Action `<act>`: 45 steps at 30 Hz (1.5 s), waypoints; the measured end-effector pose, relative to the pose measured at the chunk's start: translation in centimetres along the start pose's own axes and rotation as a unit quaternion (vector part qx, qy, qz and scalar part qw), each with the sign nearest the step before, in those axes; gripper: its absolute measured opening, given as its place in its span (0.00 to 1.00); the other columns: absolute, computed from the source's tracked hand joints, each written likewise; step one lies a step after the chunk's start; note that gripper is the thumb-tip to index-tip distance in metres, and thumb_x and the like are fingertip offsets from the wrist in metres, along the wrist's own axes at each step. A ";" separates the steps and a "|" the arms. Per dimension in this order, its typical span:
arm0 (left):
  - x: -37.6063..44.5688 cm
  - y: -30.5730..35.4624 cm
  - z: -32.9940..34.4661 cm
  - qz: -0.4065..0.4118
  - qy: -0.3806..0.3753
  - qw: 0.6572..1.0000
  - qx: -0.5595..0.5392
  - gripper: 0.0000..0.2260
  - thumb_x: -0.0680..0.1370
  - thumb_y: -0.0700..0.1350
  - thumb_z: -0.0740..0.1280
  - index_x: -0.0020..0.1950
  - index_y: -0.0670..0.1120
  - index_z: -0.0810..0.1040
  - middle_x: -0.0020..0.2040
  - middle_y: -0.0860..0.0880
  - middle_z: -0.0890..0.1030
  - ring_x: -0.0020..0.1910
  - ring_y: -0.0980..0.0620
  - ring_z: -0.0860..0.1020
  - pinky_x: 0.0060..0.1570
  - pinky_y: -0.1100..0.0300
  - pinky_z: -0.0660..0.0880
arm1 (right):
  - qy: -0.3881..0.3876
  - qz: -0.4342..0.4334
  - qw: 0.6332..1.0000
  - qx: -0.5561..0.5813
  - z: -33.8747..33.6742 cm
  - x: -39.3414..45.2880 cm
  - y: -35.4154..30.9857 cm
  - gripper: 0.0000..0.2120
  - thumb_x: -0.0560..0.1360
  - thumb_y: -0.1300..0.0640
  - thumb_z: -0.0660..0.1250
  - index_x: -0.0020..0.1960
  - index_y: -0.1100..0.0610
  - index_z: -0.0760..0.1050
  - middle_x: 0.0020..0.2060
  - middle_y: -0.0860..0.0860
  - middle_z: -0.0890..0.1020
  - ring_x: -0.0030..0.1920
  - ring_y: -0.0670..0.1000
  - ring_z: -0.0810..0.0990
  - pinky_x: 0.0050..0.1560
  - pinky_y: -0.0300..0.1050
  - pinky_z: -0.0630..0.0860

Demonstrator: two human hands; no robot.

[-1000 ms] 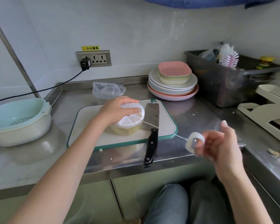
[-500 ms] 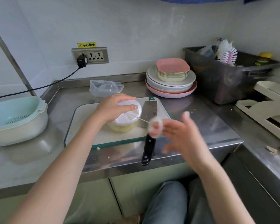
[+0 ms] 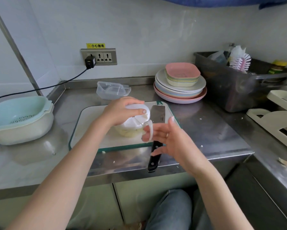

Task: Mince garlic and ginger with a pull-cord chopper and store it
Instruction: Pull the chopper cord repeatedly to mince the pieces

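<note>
We are in the mincing step: our left hand (image 3: 121, 112) clamps down over the white lid of the small clear-bowled pull-cord chopper (image 3: 132, 124), which sits on the white, green-edged plastic cutting board (image 3: 89, 123) with pale mince showing inside. Our right hand (image 3: 169, 138), at four o'clock of the chopper, hooks its fingers through the white ring pull handle (image 3: 148, 131), cord short. Next, we judge, comes a firm pull toward four o'clock, clear of the black-handled steel cleaver (image 3: 157, 128).
</note>
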State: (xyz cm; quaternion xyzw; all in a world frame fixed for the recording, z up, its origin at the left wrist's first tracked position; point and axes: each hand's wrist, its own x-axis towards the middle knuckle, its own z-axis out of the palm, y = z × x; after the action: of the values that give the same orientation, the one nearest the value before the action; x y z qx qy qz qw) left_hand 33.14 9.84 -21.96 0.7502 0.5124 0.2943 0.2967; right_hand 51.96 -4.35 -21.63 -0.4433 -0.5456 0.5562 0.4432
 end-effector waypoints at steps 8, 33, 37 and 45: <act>-0.1 0.2 -0.3 -0.017 0.002 1.000 0.003 0.21 0.58 0.71 0.69 0.50 0.72 0.78 0.58 0.70 0.76 0.54 0.64 0.78 0.64 0.54 0.72 | 0.258 -0.079 0.952 0.148 -5.2 -5.9 -1.8 0.37 0.79 0.42 0.43 0.24 0.59 0.76 0.21 0.58 0.76 0.23 0.52 0.71 0.22 0.38 0.55; -0.6 0.8 -0.5 -0.025 0.011 1.000 0.012 0.21 0.59 0.71 0.68 0.51 0.71 0.78 0.58 0.69 0.75 0.56 0.63 0.77 0.64 0.53 0.71 | 0.277 -0.019 0.954 0.110 -4.7 -3.2 -0.2 0.29 0.79 0.40 0.47 0.29 0.56 0.71 0.21 0.51 0.74 0.23 0.50 0.69 0.29 0.43 0.55; -0.7 0.8 -0.3 -0.016 0.010 1.000 0.011 0.20 0.58 0.72 0.68 0.49 0.72 0.78 0.59 0.69 0.76 0.60 0.63 0.74 0.64 0.53 0.72 | 0.004 -0.013 1.000 -0.022 -0.2 0.1 0.9 0.28 0.77 0.35 0.48 0.43 0.54 0.78 0.38 0.51 0.83 0.46 0.51 0.82 0.33 0.44 0.73; -0.8 1.0 -0.4 -0.022 0.011 0.999 0.025 0.21 0.58 0.73 0.67 0.50 0.72 0.77 0.60 0.68 0.75 0.61 0.62 0.74 0.66 0.52 0.69 | 0.276 -0.018 0.954 0.117 -5.1 -3.2 0.1 0.33 0.79 0.41 0.46 0.26 0.55 0.74 0.22 0.53 0.76 0.27 0.53 0.73 0.31 0.44 0.60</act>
State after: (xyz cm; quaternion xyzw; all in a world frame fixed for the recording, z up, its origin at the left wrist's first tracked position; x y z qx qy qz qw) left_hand 33.23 8.87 -21.09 0.7427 0.5393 0.2826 0.2789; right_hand 57.61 -6.34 -21.80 -0.5148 -0.3407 0.4637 0.6354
